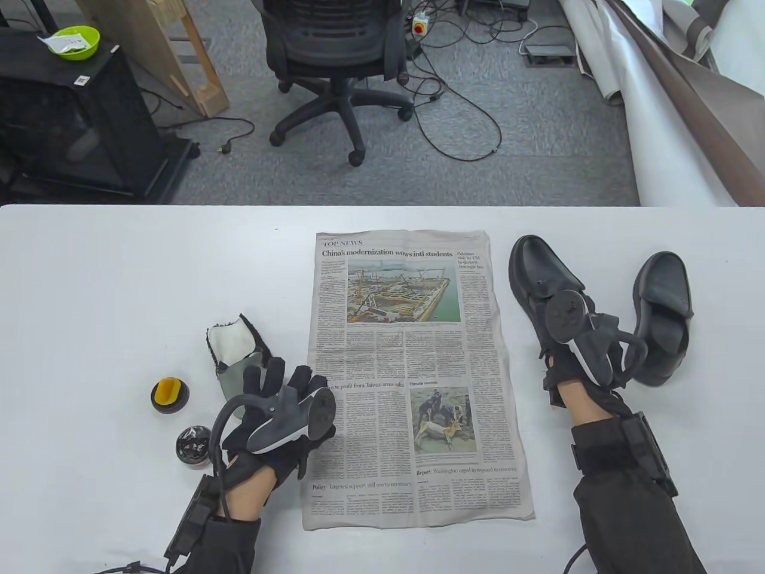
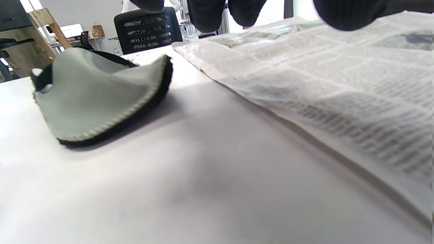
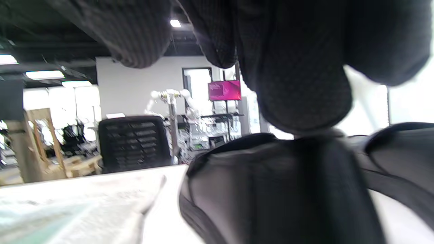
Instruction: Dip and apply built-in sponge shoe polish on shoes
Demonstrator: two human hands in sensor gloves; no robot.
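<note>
Two black shoes lie on the table to the right of a newspaper (image 1: pixel 406 371): the nearer shoe (image 1: pixel 538 269) and a second shoe (image 1: pixel 663 299) tipped on its side. My right hand (image 1: pixel 557 363) is over the nearer shoe's heel end. In the right wrist view its fingers (image 3: pixel 301 101) hang spread above that shoe (image 3: pixel 271 189), with one fingertip touching its top and the thumb apart. A lid with a yellow sponge (image 1: pixel 170 394) and an open tin of black polish (image 1: pixel 192 445) sit at the left. My left hand (image 1: pixel 281 373) rests beside them, fingers spread, empty, at the newspaper's left edge.
A grey and white polishing mitt (image 1: pixel 233 347) with a black edge lies just beyond my left hand and also shows in the left wrist view (image 2: pixel 98 98). The white table (image 1: pixel 89 299) ends at the far edge. An office chair (image 1: pixel 329 48) stands on the floor beyond it.
</note>
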